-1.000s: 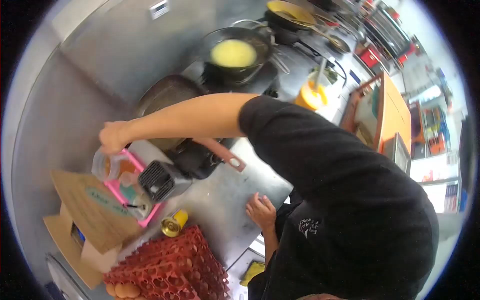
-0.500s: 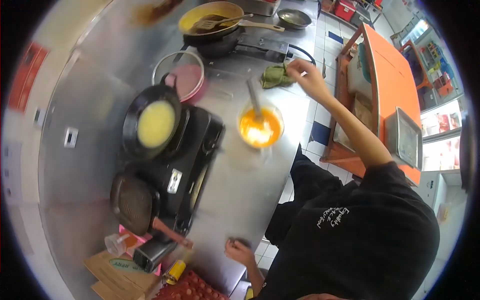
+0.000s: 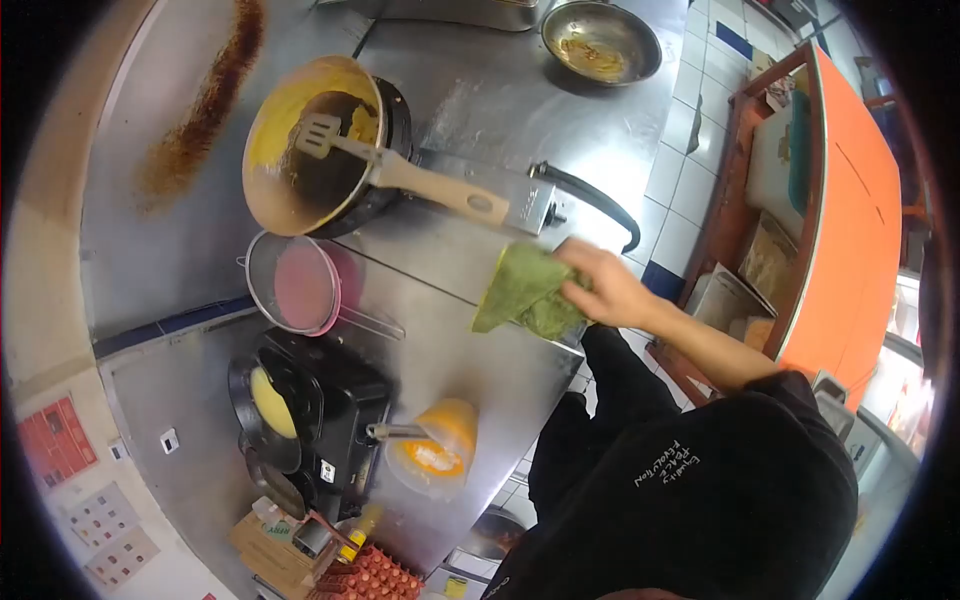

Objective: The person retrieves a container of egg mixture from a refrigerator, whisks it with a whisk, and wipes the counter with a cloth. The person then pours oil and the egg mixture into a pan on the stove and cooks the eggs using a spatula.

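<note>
Right hand (image 3: 608,288) is pinching a bunched green cloth (image 3: 525,292) between thumb and fingers; the state of the left hand cannot be told. The cloth is covering part of the worktop (image 3: 480,370) near its edge, close to the wooden handle (image 3: 440,190) of a pan (image 3: 345,78).

Reference: cloth (image 3: 525,290), mottled green, yellow along one edge. Up-left of cloth: large pan (image 3: 262,195), tan outside, yellow residue over dark base; spatula (image 3: 319,134), beige; wall streak (image 3: 205,125), rust-brown. Left of cloth: bowl (image 3: 347,277), pink. Below-left of cloth: mixture (image 3: 447,432), orange with white patch; burner (image 3: 357,408), black, white label; egg trays (image 3: 375,575), red. Right of cloth: floor tiles (image 3: 662,175), white with dark blue ones; cabinet (image 3: 860,200), orange. Below-right of cloth: shirt (image 3: 720,510), black, white lettering.
</note>
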The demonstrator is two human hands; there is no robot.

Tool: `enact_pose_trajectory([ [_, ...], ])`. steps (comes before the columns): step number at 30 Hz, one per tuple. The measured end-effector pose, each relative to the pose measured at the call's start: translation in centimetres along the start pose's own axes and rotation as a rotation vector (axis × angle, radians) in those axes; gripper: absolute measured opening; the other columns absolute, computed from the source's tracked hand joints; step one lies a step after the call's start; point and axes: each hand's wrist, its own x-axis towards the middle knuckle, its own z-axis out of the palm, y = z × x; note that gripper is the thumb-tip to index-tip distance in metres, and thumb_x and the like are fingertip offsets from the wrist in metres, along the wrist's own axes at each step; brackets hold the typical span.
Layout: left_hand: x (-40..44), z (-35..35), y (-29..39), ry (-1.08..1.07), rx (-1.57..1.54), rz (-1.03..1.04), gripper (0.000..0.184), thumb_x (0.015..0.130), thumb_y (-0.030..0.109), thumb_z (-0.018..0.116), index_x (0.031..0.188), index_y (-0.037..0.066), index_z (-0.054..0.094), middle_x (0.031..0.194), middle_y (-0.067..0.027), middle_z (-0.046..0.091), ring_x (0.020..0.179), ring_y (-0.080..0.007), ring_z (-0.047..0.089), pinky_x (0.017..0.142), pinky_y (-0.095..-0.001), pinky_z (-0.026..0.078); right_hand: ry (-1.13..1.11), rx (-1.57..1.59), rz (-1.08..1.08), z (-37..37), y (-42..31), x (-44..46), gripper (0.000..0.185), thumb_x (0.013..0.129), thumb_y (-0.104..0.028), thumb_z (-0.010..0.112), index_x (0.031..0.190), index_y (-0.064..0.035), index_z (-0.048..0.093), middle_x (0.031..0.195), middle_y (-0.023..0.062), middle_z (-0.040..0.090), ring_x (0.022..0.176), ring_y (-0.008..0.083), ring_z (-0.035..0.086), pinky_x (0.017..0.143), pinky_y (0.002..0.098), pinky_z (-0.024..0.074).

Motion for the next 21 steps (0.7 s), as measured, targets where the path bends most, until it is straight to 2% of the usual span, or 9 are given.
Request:
enact_pose_trajectory([
  [2, -1.5, 1.1, 2.5, -0.069, -0.041, -0.038, 0.045, 0.101, 0.031, 0.059, 0.134, 0.002, 0.047, 0.098, -0.0194, 0.063, 0.089, -0.0356, 0.062, 0.082, -0.0479, 0.05, 0.158, -0.098, -0.12, -4.9, 0.9, 3.1, 0.048, 0.087, -0.009, 0.061, 0.134, -0.0014, 0.058, 0.116, 0.0193, 0.06, 0.109, 0.0367, 0.062, 0.098, 0.0424, 0.0494],
  [3, -1.9, 1.5, 3.5, -0.092, -0.056, -0.053, 0.046, 0.101, 0.031, 0.059, 0.134, 0.003, 0.046, 0.097, -0.0191, 0.063, 0.089, -0.0353, 0.063, 0.082, -0.0479, 0.05, 0.164, 0.044, 0.116, -7.2, -0.2, 5.4, 0.05, 0.088, -0.009, 0.06, 0.138, -0.0024, 0.055, 0.117, 0.0197, 0.061, 0.113, 0.0373, 0.061, 0.098, 0.043, 0.0493],
  [5, -3.1, 2.3, 5.2, -0.128, -0.088, -0.073, 0.046, 0.1, 0.03, 0.061, 0.135, 0.004, 0.046, 0.095, -0.0184, 0.064, 0.087, -0.0348, 0.063, 0.081, -0.0478, 0.05, 0.45, -0.26, -0.135, -8.9, 4.4, 12.4, 0.053, 0.092, -0.008, 0.06, 0.144, -0.01, 0.05, 0.12, 0.0181, 0.063, 0.098, 0.0355, 0.064, 0.088, 0.0426, 0.0509],
  [6, -3.8, 2.6, 5.8, -0.134, -0.106, -0.083, 0.046, 0.1, 0.03, 0.061, 0.135, 0.004, 0.045, 0.094, -0.0181, 0.064, 0.087, -0.0345, 0.063, 0.081, -0.0478, 0.05, 0.34, -0.45, 0.037, -9.5, 6.4, 15.8, 0.052, 0.092, -0.012, 0.06, 0.144, -0.0124, 0.051, 0.118, 0.0178, 0.064, 0.107, 0.0409, 0.061, 0.093, 0.0475, 0.052],
  [9, -5.8, 3.4, 7.3, -0.139, -0.151, -0.109, 0.048, 0.099, 0.029, 0.063, 0.136, 0.005, 0.045, 0.092, -0.0171, 0.065, 0.085, -0.0337, 0.064, 0.08, -0.0477, 0.051, 0.4, -0.567, 0.042, -5.8, 14.7, 25.8, 0.047, 0.091, -0.015, 0.062, 0.138, -0.0167, 0.058, 0.116, 0.0147, 0.065, 0.103, 0.0391, 0.061, 0.089, 0.0479, 0.053],
  [12, -7.6, 4.4, 8.4, -0.135, -0.182, -0.134, 0.049, 0.098, 0.028, 0.064, 0.137, 0.006, 0.044, 0.089, -0.016, 0.066, 0.083, -0.0329, 0.065, 0.079, -0.0477, 0.051, 0.28, -0.807, -0.057, -1.4, 15.2, 30.3, 0.043, 0.089, -0.015, 0.063, 0.132, -0.0147, 0.063, 0.116, 0.0108, 0.062, 0.109, 0.0363, 0.058, 0.091, 0.0461, 0.0491],
  [14, -9.1, 5.0, 9.0, -0.143, -0.2, -0.152, 0.05, 0.097, 0.027, 0.066, 0.137, 0.007, 0.043, 0.087, -0.0153, 0.066, 0.081, -0.0323, 0.065, 0.078, -0.0476, 0.051, -0.057, -0.78, -0.418, 0.1, 13.9, 29.3, 0.034, 0.086, -0.014, 0.066, 0.119, -0.0171, 0.07, 0.125, 0.0065, 0.06, 0.114, 0.0327, 0.055, 0.093, 0.0456, 0.0467],
  [19, -11.6, 6.9, 9.4, -0.123, -0.288, -0.145, 0.053, 0.096, 0.026, 0.068, 0.139, 0.009, 0.042, 0.083, -0.0136, 0.067, 0.078, -0.0309, 0.067, 0.077, -0.0475, 0.052, -0.358, -0.633, -0.508, -6.2, 14.4, 23.6, 0.031, 0.079, -0.007, 0.067, 0.106, -0.0199, 0.074, 0.128, 0.0047, 0.059, 0.119, 0.0307, 0.052, 0.097, 0.0477, 0.0429],
  [21, -12.9, 8.2, 10.3, -0.1, -0.274, -0.305, 0.051, 0.096, 0.025, 0.068, 0.137, 0.009, 0.042, 0.082, -0.0141, 0.069, 0.077, -0.0303, 0.068, 0.074, -0.0456, 0.052, -0.413, -0.632, -0.42, -9.1, 14.1, 20.7, 0.029, 0.077, -0.007, 0.067, 0.102, -0.0188, 0.075, 0.125, 0.0056, 0.06, 0.12, 0.0306, 0.052, 0.098, 0.0478, 0.0423],
])
